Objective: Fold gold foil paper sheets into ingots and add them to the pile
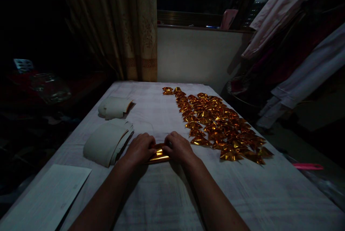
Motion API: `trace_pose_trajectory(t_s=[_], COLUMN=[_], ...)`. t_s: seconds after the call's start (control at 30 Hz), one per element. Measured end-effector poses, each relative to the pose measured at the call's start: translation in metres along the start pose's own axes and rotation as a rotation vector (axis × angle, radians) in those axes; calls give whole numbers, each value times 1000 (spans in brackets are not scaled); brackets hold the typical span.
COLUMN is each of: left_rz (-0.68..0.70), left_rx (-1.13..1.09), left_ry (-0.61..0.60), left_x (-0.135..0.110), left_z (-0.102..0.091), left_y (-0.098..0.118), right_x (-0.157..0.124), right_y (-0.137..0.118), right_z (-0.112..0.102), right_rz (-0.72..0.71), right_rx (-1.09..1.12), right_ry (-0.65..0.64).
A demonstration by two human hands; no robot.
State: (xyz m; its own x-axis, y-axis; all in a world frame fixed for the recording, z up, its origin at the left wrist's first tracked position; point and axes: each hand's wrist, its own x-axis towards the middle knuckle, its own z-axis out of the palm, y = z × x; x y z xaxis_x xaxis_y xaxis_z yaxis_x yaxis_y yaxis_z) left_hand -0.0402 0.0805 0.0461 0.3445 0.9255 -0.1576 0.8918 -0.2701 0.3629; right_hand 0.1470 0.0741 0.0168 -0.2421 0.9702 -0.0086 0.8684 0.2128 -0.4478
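A shiny gold foil paper point(159, 154), rolled or folded into a long shape, lies crosswise on the cloth-covered table point(161, 202) in front of me. My left hand point(140, 146) grips its left end with curled fingers. At the other end, my right hand point(179, 145) holds it the same way, thumb toward the middle. The fingertips are partly hidden behind the knuckles. To the right spreads a large group of folded gold foil pieces point(205, 114) with pointed ends. Left of my left hand sits a curved stack of pale paper sheets point(104, 143).
Behind that stack is a smaller curled paper stack point(115, 107). A flat pale sheet point(51, 195) lies at the near left. A curtain point(134, 26) and a wall point(194, 53) stand beyond the table; clothes point(309, 69) hang at the right, above a pink handle point(307, 166).
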Motion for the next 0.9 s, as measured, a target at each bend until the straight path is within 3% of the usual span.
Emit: trace_pose_trajectory(t_s=[0.2, 0.37, 0.57, 0.9], left_rz=[25, -7, -107, -175], left_rx=[-23, -91, -236, -489], left_ry=[-29, -45, 47, 268], left_x=[2, 1, 3, 11], left_z=[-1, -3, -11, -9], left_y=[0, -3, -17, -23], right_x=[1, 6, 11, 12], right_y=[6, 15, 28, 33], right_z=[0, 4, 12, 6], right_rz=[-19, 66, 62, 77], right_rx=[89, 271, 631, 790], right_ry=[18, 26, 40, 9])
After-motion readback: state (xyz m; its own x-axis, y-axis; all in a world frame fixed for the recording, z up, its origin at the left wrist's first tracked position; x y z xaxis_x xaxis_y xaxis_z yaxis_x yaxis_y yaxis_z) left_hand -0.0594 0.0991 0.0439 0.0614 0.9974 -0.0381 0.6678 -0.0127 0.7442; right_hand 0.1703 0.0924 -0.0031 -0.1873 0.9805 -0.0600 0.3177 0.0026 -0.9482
